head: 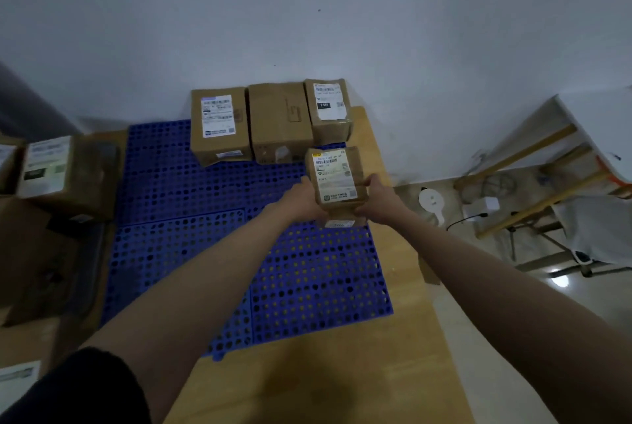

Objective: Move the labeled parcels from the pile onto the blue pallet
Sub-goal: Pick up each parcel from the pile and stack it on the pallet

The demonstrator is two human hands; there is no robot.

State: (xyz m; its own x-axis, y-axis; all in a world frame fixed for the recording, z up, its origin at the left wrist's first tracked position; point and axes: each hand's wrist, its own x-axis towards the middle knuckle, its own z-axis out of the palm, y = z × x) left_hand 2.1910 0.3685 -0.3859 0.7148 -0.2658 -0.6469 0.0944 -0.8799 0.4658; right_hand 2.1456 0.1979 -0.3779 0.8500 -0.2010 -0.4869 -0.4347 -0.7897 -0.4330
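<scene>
A blue pallet [191, 252] carries three boxes [280, 122] along the wall. Left hand [304, 199] and right hand [379, 198] clasp a labeled parcel [337, 180] between curled fingers, at the pallet's right edge. Set it square behind the row, label up.

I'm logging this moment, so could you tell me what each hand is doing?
Left hand: grips the small labeled parcel on its left side.
Right hand: grips the same parcel's right side.
</scene>
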